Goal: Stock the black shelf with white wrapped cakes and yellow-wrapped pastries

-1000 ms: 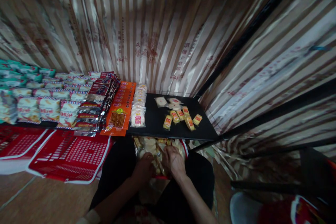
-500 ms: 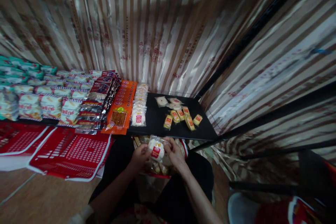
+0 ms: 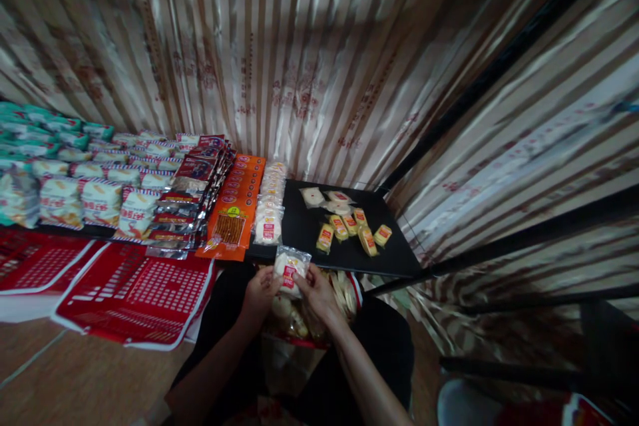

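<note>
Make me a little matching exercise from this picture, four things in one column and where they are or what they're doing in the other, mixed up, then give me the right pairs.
Column one
1. Left hand and right hand
2. Orange pouch
3. Yellow packets
4. Green bags

Column two
A. Loosely grouped on the right part of the black shelf
B. At the left edge of the picture
C. Holding a white packet between them
D. Between dark red packets and a row of white packets

Right pairs: 1-C, 2-D, 3-A, 4-B
</note>
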`<state>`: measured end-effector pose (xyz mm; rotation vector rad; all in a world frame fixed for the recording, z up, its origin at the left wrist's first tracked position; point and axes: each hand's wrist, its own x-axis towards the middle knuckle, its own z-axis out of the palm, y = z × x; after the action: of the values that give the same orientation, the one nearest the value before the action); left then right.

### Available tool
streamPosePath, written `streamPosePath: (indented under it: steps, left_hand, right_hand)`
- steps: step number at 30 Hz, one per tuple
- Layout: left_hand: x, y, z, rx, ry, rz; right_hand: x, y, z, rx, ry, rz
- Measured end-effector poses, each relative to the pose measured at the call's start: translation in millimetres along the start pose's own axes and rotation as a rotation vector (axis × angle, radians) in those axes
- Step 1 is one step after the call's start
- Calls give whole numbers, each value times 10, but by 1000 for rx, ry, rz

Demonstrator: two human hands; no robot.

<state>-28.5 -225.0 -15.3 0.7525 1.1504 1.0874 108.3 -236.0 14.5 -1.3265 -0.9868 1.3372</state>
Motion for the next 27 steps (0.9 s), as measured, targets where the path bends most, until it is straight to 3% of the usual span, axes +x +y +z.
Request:
streamPosePath:
  steps: [6, 12, 17, 21, 27]
  left_hand:
    - [142, 53, -89, 145, 123, 108]
    - [242, 264, -175, 531, 230, 190]
    - [189, 255, -186, 839, 298, 513]
    - [194, 179, -203, 1006, 280, 739]
    - [271, 175, -209, 1140, 229, 824]
  right_hand:
    - [251, -124, 155, -135, -40, -43]
    - [573, -138, 339, -254, 3, -93]
    - [749, -85, 392, -344, 43, -142]
    - [823, -50, 396, -531, 129, -172]
    - [852, -102, 430, -653, 233, -188]
